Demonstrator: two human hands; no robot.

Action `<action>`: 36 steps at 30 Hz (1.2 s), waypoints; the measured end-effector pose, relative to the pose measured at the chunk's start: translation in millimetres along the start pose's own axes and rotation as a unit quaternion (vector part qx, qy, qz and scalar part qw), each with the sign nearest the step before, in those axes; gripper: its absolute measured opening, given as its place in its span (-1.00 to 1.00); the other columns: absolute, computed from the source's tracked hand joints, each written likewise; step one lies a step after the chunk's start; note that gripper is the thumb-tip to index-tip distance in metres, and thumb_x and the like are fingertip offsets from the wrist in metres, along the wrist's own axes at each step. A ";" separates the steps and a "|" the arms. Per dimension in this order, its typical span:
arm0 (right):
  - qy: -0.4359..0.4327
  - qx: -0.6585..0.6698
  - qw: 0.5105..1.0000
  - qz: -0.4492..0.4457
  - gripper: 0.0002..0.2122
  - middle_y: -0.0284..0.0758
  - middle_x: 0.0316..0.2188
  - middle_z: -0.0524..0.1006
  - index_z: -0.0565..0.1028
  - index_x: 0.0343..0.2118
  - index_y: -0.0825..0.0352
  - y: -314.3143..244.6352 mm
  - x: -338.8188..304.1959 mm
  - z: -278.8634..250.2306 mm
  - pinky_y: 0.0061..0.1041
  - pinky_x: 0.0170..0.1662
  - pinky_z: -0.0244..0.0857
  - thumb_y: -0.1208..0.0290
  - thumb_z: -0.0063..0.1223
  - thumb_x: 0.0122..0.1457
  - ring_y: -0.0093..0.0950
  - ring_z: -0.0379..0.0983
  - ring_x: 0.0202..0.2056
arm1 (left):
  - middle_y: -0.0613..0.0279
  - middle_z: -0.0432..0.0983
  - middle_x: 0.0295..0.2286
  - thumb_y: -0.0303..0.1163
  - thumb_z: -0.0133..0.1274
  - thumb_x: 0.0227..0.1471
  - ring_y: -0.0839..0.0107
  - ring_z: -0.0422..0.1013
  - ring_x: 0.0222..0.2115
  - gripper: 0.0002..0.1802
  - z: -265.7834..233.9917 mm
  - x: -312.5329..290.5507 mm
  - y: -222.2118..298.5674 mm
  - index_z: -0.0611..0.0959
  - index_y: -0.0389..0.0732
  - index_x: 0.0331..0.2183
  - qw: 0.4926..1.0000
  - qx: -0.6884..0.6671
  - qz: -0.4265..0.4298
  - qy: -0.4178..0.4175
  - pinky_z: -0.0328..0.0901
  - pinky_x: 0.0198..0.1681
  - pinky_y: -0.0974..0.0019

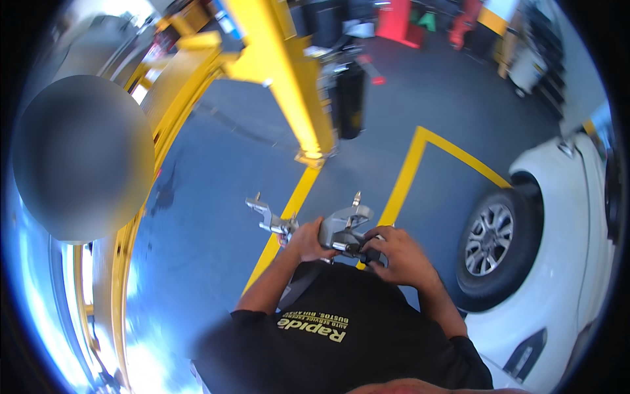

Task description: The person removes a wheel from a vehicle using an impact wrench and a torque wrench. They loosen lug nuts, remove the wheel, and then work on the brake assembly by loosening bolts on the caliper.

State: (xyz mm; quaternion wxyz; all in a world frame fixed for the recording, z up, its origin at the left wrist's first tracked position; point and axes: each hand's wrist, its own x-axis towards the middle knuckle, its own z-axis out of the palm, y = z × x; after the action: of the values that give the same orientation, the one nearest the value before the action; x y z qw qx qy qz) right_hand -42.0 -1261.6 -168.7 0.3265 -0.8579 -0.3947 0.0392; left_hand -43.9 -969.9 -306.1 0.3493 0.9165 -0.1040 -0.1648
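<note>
In front of my chest I hold a grey metal wheel clamp (338, 230) with several arms and upright silver pins. One of its arms (266, 215) reaches out to the left, past my left hand. My left hand (308, 241) is closed around the middle of the clamp, thumb on its near side. At the clamp's right end, the curled fingers of my right hand (396, 255) grip a dark knob-like part (371, 254). Part of that knob is hidden behind the fingers.
To the right stands a white vehicle (564, 262) with its wheel (489, 240) facing me. Ahead rises a yellow lift post (289, 79) beside a black cylinder (350, 98). Yellow lines (401, 177) mark the blue floor. A yellow beam (167, 108) runs along the left.
</note>
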 end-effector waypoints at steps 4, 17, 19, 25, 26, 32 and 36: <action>0.010 -0.025 0.954 0.300 -0.56 -0.09 -0.10 0.55 0.54 -0.09 0.35 41.7 -60.3 -67.8 -0.14 -0.02 0.41 0.03 0.22 0.20 -0.06 0.53 -0.09 | -0.30 0.60 -0.20 0.02 0.50 -0.43 -0.19 0.55 -0.13 0.04 54.0 92.7 86.4 0.48 -0.39 0.04 0.997 0.008 0.032 -0.076 0.43 -0.04 0.01; -0.040 -0.150 0.938 0.310 -0.51 -0.09 0.04 0.49 0.54 -0.04 0.22 356.0 -52.8 -297.4 -0.17 0.12 0.34 0.18 0.44 -0.05 -0.07 0.43 0.10 | -0.13 0.64 -0.19 -0.08 0.48 -0.30 -0.03 0.59 -0.14 -0.15 152.4 505.9 257.2 0.53 -0.30 0.01 0.959 -0.208 0.165 -0.102 0.44 -0.03 0.08; 0.012 -0.111 0.976 0.189 -0.53 -0.06 0.04 0.48 0.55 -0.06 0.24 401.6 -31.2 -347.6 -0.15 0.10 0.34 0.16 0.42 -0.02 -0.05 0.44 0.07 | -0.17 0.62 -0.18 -0.04 0.48 -0.34 -0.08 0.57 -0.14 -0.10 144.0 570.1 280.1 0.52 -0.32 0.01 0.948 -0.253 0.149 -0.125 0.44 -0.05 0.06; -0.027 -0.021 0.930 0.366 -0.55 -0.10 -0.01 0.52 0.58 -0.10 0.29 509.3 82.2 -468.8 -0.14 0.04 0.39 0.13 0.41 0.01 -0.09 0.49 -0.01 | -0.24 0.58 -0.23 0.07 0.46 -0.42 -0.22 0.49 -0.17 0.04 69.7 734.8 328.1 0.49 -0.32 0.07 0.970 -0.132 0.203 -0.019 0.39 -0.06 -0.07; -0.015 0.007 0.972 0.234 -0.54 -0.11 -0.06 0.54 0.58 -0.10 0.29 533.9 106.0 -484.4 -0.14 -0.01 0.41 0.10 0.40 0.01 -0.09 0.51 -0.06 | -0.24 0.58 -0.23 0.07 0.46 -0.41 -0.23 0.49 -0.16 0.05 56.4 770.1 332.8 0.49 -0.32 0.08 0.973 -0.116 0.196 -0.031 0.38 -0.06 -0.08; -0.012 -0.162 0.931 0.328 -0.65 -0.09 -0.12 0.53 0.56 -0.18 0.30 723.6 255.2 -569.8 -0.18 -0.12 0.44 0.22 0.37 0.05 -0.08 0.55 -0.12 | -0.22 0.63 -0.27 0.00 0.45 -0.42 -0.19 0.56 -0.17 -0.06 -28.4 987.7 324.9 0.53 -0.30 0.00 0.971 -0.183 0.146 -0.042 0.44 -0.08 0.00; -0.041 -0.105 0.993 -0.045 -0.66 -0.20 -0.24 0.53 0.56 -0.23 0.30 826.1 389.2 -616.5 -0.19 -0.12 0.40 0.40 0.39 -0.11 -0.11 0.51 -0.12 | -0.24 0.62 -0.29 0.00 0.48 -0.41 -0.18 0.57 -0.19 -0.08 -106.4 1110.7 311.0 0.52 -0.40 -0.08 0.974 -0.150 0.152 0.079 0.43 -0.12 0.00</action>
State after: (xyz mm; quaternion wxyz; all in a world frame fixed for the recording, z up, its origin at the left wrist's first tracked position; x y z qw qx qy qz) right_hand 963.5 -1706.9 -99.7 0.2197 -0.8664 -0.4480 0.0177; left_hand 998.8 -1473.4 -276.6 0.5105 0.8374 -0.1885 -0.0509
